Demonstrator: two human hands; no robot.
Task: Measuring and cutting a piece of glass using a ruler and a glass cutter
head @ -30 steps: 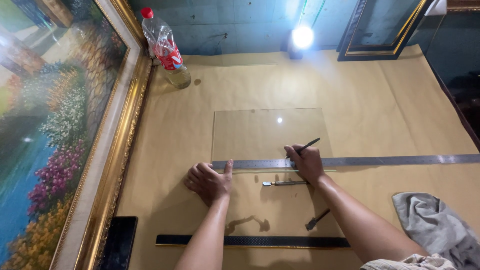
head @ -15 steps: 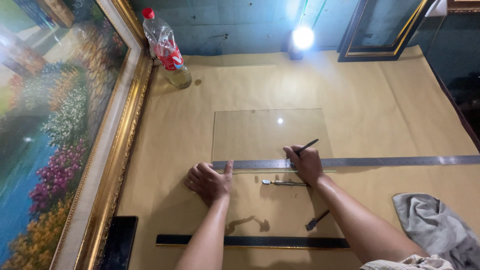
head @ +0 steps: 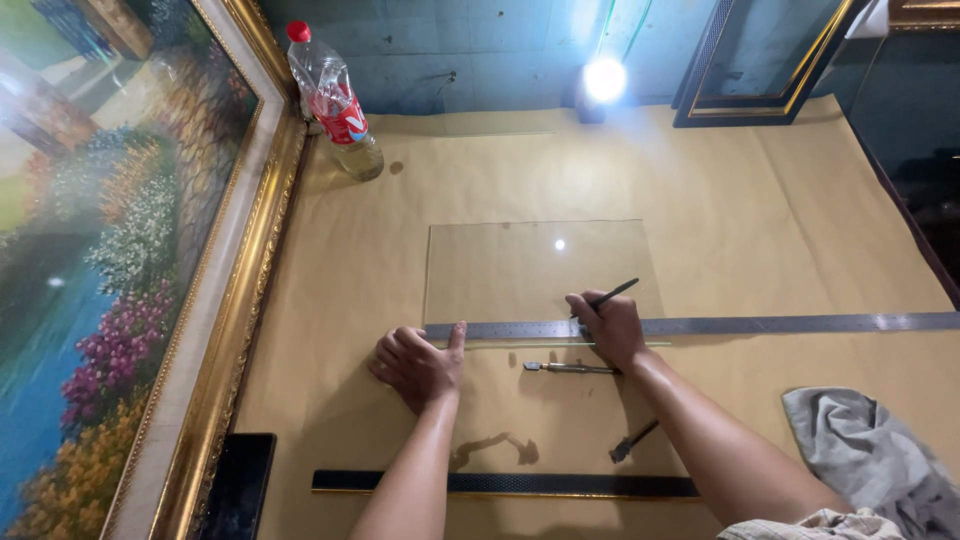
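A clear glass sheet [head: 530, 265] lies flat on the brown paper-covered table [head: 760, 230]. A long steel ruler [head: 780, 324] crosses the sheet's near edge. My left hand [head: 418, 364] rests on the paper with its fingertips against the ruler's left end. My right hand [head: 606, 326] holds a dark pen [head: 612, 294] with its tip at the ruler on the glass. A small metal glass cutter [head: 566, 368] lies on the table just below my right hand.
A large gilt-framed landscape painting [head: 110, 260] stands along the left. A plastic bottle [head: 334, 100] stands at the back left. A lamp [head: 604, 80] shines at the back. A dark frame [head: 770, 70], a grey cloth [head: 868, 450], a black bar [head: 500, 484] and a phone [head: 238, 486] are nearby.
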